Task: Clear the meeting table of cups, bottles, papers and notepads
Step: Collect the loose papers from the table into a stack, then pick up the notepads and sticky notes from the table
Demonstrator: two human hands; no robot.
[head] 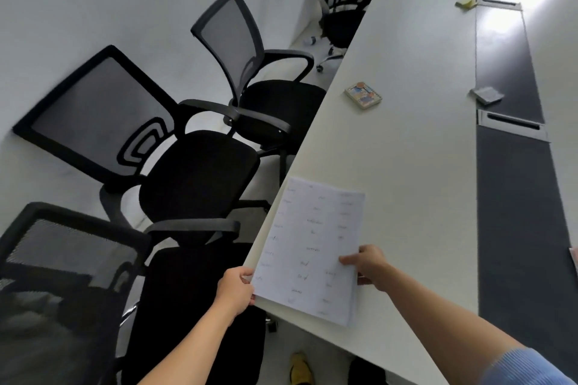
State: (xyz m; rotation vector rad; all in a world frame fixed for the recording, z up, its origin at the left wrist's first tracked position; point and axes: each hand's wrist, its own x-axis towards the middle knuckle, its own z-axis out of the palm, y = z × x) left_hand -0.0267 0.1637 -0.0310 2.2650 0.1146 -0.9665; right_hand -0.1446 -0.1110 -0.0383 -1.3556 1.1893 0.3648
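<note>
Low in the centre of the frame, a stack of papers (312,244) sits at the edge of the table (422,166), its lower left corner hanging past the edge. The left hand (236,289) grips that corner with curled fingers. The right hand (370,266) pinches the right edge, thumb on top. Higher up lie a colourful notepad (363,95), a grey pad (487,94) on the dark strip (506,56) and a yellow pad (466,3). Black chairs (194,178) fill the left.
</note>
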